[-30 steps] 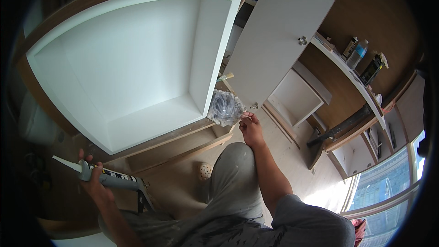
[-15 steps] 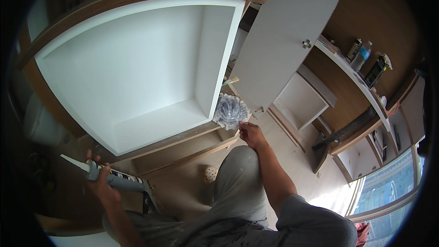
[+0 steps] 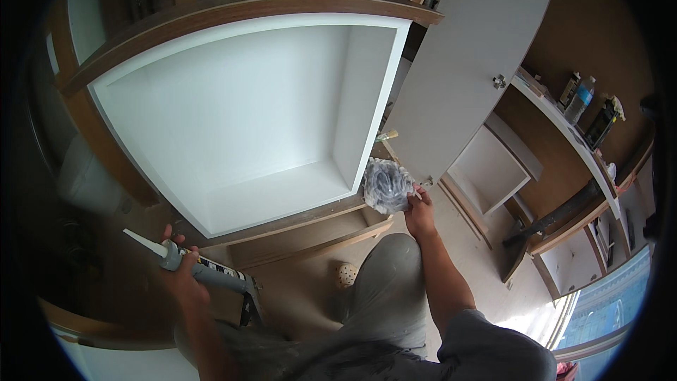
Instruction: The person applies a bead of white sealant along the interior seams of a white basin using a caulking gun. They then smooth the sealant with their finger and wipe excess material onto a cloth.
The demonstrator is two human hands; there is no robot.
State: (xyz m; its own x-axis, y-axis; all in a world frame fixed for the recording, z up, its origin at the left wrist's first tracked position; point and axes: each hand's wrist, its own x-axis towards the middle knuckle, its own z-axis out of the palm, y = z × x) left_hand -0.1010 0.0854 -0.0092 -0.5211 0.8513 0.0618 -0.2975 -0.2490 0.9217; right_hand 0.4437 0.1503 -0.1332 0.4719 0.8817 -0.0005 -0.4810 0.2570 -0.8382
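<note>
My left hand (image 3: 185, 283) is closed around the front of a grey caulking gun (image 3: 224, 279). Its tapered white nozzle (image 3: 144, 244) points up and to the left, beside the lower left corner of a white cabinet box (image 3: 247, 113) framed in brown wood. At the box's lower right corner sits a crumpled, smeared plastic-lined container (image 3: 388, 187), greyish inside. My right hand (image 3: 421, 215) is at that container's right edge, fingers pinched together. A small pale bit shows at the fingertips, too small to name.
A paint brush (image 3: 386, 136) lies behind the container. A tall grey door panel (image 3: 472, 63) leans beyond it. To the right, a shelf (image 3: 564, 127) carries a water bottle (image 3: 580, 101) and other bottles. A wooden rail (image 3: 317, 243) runs below the box, near my knee (image 3: 391, 268).
The view has shifted, so everything sits farther right and lower. My right hand has moved slightly up along the container's edge, its fingers pinching. The caulking gun stays in my left hand.
</note>
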